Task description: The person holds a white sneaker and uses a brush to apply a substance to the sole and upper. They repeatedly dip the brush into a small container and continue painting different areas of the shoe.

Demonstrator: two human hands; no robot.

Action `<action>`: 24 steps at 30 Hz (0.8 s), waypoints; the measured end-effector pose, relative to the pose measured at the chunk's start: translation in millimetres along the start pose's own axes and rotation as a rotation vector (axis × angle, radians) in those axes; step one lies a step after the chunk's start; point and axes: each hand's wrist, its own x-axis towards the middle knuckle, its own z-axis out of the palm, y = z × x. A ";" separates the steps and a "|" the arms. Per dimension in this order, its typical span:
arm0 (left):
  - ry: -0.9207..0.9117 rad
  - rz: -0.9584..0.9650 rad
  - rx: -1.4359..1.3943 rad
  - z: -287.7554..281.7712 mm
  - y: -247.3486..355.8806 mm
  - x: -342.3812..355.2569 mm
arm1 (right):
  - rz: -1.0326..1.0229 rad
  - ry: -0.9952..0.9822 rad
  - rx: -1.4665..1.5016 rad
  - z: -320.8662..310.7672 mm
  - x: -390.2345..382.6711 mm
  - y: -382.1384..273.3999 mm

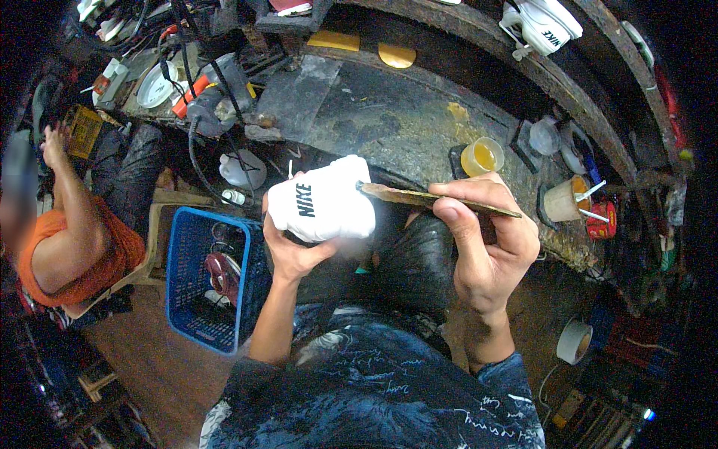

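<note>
Over my lap, my left hand [293, 251] is closed around a white shoe upper [340, 202] with dark lettering on its side. From the right, my right hand [490, 251] pinches a thin, worn, flat-handled brush [407, 196] between thumb and fingers. The dark tip of the brush meets the right edge of the shoe upper. Most of the left fingers are hidden behind the upper.
A workbench [359, 101] runs across ahead, bearing a cup of yellow liquid [482, 157], a beige tub with white sticks [566, 200] and a grey-orange power tool [217, 97]. A blue basket [173, 277] stands left. Further left sits a person in orange [82, 251].
</note>
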 end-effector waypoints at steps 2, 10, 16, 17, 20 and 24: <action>0.016 -0.020 -0.025 1.2 -1.8 -1.7 | -0.023 -0.012 -0.020 -1.8 0.0 1.3; 0.003 -0.011 0.059 -0.8 -2.4 0.6 | -0.056 -0.009 -0.011 -3.4 -1.8 4.0; 0.026 -0.033 0.063 3.8 5.1 2.5 | -0.076 -0.012 -0.031 -4.6 -1.1 4.7; 0.022 -0.039 0.066 3.8 5.6 3.0 | -0.079 -0.011 -0.031 -4.6 -0.9 4.8; 0.010 -0.046 0.080 2.6 5.5 3.8 | -0.088 -0.014 -0.037 -5.3 -0.9 4.8; -0.008 -0.023 0.087 1.4 3.0 4.6 | -0.103 -0.020 -0.046 -6.5 -0.8 4.8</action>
